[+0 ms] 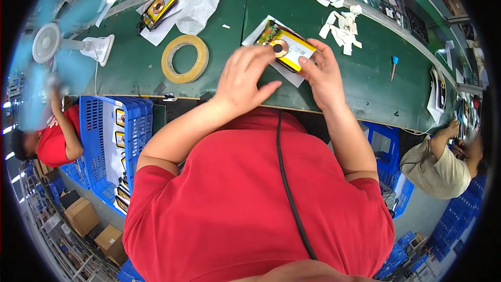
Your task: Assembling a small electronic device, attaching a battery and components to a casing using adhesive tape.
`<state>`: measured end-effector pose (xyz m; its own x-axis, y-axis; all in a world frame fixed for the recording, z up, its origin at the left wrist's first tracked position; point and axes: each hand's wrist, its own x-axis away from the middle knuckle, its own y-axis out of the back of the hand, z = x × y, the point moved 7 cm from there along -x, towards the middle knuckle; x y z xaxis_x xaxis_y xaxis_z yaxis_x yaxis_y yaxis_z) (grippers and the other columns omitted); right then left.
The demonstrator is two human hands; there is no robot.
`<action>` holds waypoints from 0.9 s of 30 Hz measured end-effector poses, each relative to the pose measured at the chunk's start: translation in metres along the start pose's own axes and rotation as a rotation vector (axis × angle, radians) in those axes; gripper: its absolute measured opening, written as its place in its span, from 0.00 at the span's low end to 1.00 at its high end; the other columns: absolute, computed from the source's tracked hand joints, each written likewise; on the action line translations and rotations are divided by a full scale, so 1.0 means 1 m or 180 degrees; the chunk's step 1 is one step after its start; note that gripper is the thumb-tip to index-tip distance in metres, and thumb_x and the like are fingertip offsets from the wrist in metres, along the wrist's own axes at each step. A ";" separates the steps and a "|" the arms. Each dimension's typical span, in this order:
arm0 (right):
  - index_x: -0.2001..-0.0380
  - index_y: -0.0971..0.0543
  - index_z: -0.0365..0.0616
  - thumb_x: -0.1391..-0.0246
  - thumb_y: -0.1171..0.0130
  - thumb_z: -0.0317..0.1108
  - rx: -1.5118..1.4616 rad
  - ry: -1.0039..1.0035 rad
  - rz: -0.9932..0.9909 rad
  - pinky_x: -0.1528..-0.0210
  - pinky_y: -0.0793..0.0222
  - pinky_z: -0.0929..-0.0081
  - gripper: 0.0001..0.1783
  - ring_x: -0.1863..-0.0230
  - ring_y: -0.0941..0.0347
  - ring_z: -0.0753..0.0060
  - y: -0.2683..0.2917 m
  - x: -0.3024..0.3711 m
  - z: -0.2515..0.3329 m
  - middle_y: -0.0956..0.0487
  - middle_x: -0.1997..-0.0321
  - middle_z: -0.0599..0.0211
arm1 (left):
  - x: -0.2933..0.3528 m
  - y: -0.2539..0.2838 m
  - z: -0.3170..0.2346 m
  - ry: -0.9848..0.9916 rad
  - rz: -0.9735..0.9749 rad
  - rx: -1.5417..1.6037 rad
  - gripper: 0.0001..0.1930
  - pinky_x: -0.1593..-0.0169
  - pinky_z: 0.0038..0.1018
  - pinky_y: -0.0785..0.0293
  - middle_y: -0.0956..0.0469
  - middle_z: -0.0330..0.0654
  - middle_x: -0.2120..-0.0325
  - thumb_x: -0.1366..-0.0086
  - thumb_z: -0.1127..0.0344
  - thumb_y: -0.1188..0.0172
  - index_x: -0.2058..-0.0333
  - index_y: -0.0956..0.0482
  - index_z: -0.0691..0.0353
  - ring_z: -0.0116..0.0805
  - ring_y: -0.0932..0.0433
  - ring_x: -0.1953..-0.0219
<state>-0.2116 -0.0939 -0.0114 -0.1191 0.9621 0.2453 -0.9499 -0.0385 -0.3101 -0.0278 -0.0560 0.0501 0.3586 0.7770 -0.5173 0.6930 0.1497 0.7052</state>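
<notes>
A flat battery pack (296,50) with yellow edges, a silvery face, a round copper coil (280,48) and a green circuit board (268,32) at its left end lies on white paper (292,77). My right hand (324,75) grips the pack's right end, thumb on top and fingers along the far side. Over its left part reaches my left hand (242,77), fingers stretched out with the thumb apart. Its slightly blurred fingertips are at the coil's left edge; whether they press on it I cannot tell.
A yellow tape roll (168,62) lies left on the green table (224,13). Another battery pack (159,9) rests on paper behind it. A small fan (48,43) stands far left, paper scraps (342,28) back right. Blue crates (136,125) stand below; co-workers sit either side.
</notes>
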 end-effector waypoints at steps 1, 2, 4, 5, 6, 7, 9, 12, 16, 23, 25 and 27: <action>0.34 0.38 0.38 0.38 0.37 0.27 -0.0074 -0.0008 0.0041 0.47 0.23 0.68 0.33 0.46 0.24 0.65 -0.003 0.006 0.001 0.25 0.43 0.54 | -0.005 -0.003 0.003 0.0199 0.0117 -0.0103 0.37 0.38 0.45 0.30 0.30 0.50 0.42 0.53 0.62 0.22 0.44 0.27 0.61 0.55 0.30 0.40; 0.32 0.40 0.36 0.38 0.39 0.26 -0.0057 -0.0021 0.0126 0.44 0.25 0.67 0.34 0.43 0.25 0.63 -0.006 0.012 0.004 0.27 0.39 0.50 | -0.009 -0.008 0.005 0.0396 0.0234 -0.0207 0.42 0.36 0.46 0.32 0.33 0.51 0.39 0.54 0.60 0.21 0.40 0.30 0.61 0.56 0.32 0.38; 0.32 0.41 0.35 0.37 0.39 0.26 0.0037 -0.0050 0.0168 0.43 0.25 0.68 0.34 0.43 0.25 0.63 -0.006 0.020 0.002 0.28 0.38 0.49 | -0.009 -0.021 0.008 0.0473 0.0297 -0.0265 0.48 0.35 0.46 0.33 0.36 0.51 0.36 0.57 0.57 0.19 0.38 0.33 0.59 0.56 0.35 0.35; 0.31 0.42 0.34 0.37 0.40 0.26 0.0130 -0.0069 0.0211 0.43 0.25 0.69 0.35 0.42 0.25 0.63 -0.006 0.022 0.001 0.29 0.36 0.47 | -0.009 -0.026 0.008 0.0588 0.0302 -0.0276 0.46 0.36 0.45 0.32 0.35 0.51 0.36 0.57 0.57 0.19 0.39 0.32 0.59 0.56 0.34 0.36; 0.31 0.42 0.34 0.37 0.40 0.26 0.0130 -0.0072 0.0200 0.43 0.25 0.69 0.35 0.42 0.25 0.63 -0.004 0.025 0.000 0.29 0.36 0.47 | -0.010 -0.029 0.010 0.0693 0.0311 -0.0282 0.45 0.37 0.44 0.30 0.35 0.52 0.37 0.57 0.57 0.19 0.40 0.31 0.59 0.56 0.32 0.37; 0.31 0.40 0.34 0.37 0.39 0.26 0.0176 0.0000 0.0221 0.43 0.26 0.69 0.35 0.42 0.25 0.64 -0.004 0.027 0.000 0.28 0.36 0.47 | -0.010 -0.030 0.010 0.0691 0.0318 -0.0274 0.45 0.37 0.44 0.30 0.35 0.52 0.37 0.57 0.57 0.19 0.40 0.31 0.59 0.56 0.32 0.37; 0.31 0.39 0.33 0.37 0.39 0.27 0.0223 0.0063 0.0233 0.43 0.26 0.70 0.34 0.43 0.25 0.65 0.001 0.028 -0.001 0.28 0.37 0.47 | -0.007 -0.032 0.012 0.0810 0.0366 -0.0118 0.43 0.39 0.43 0.27 0.33 0.52 0.39 0.57 0.57 0.19 0.43 0.30 0.59 0.56 0.30 0.39; 0.34 0.35 0.31 0.37 0.38 0.28 0.0726 -0.0070 0.0248 0.45 0.26 0.72 0.31 0.47 0.24 0.69 0.012 0.027 -0.007 0.25 0.41 0.50 | -0.005 -0.032 0.014 0.0861 0.0476 0.0068 0.42 0.41 0.43 0.26 0.35 0.51 0.39 0.59 0.58 0.18 0.44 0.30 0.59 0.56 0.28 0.40; 0.39 0.27 0.33 0.41 0.35 0.30 0.1608 0.0270 0.0147 0.53 0.24 0.73 0.28 0.55 0.22 0.71 0.013 0.029 0.004 0.22 0.47 0.57 | -0.005 -0.026 0.010 0.0851 0.0330 0.0122 0.46 0.40 0.44 0.26 0.40 0.53 0.36 0.61 0.59 0.16 0.43 0.32 0.59 0.58 0.30 0.39; 0.57 0.17 0.41 0.49 0.29 0.36 0.3418 0.1441 -0.0215 0.61 0.24 0.65 0.17 0.64 0.21 0.59 -0.007 0.022 0.055 0.21 0.54 0.60 | 0.009 -0.028 0.012 0.0957 0.0143 0.0158 0.49 0.34 0.50 0.36 0.44 0.59 0.36 0.61 0.55 0.15 0.44 0.38 0.61 0.66 0.41 0.33; 0.59 0.17 0.41 0.50 0.28 0.37 0.3579 0.1612 -0.0146 0.61 0.24 0.65 0.16 0.64 0.21 0.58 -0.017 0.005 0.058 0.21 0.56 0.60 | 0.010 -0.030 0.012 0.1014 0.0072 0.0321 0.48 0.32 0.53 0.40 0.44 0.60 0.36 0.60 0.54 0.16 0.45 0.37 0.61 0.67 0.43 0.33; 0.65 0.16 0.41 0.54 0.25 0.45 0.3712 0.1781 0.0007 0.60 0.24 0.63 0.20 0.62 0.20 0.56 -0.028 -0.017 0.055 0.22 0.61 0.60 | 0.010 -0.031 0.010 0.0978 0.0122 0.0084 0.46 0.31 0.56 0.43 0.42 0.58 0.38 0.59 0.52 0.16 0.48 0.37 0.61 0.63 0.42 0.33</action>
<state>-0.1985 -0.1244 0.0435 -0.2536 0.9324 -0.2576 -0.6735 0.0210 0.7389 -0.0394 -0.0589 0.0175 0.1815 0.9309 -0.3170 0.7002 0.1040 0.7063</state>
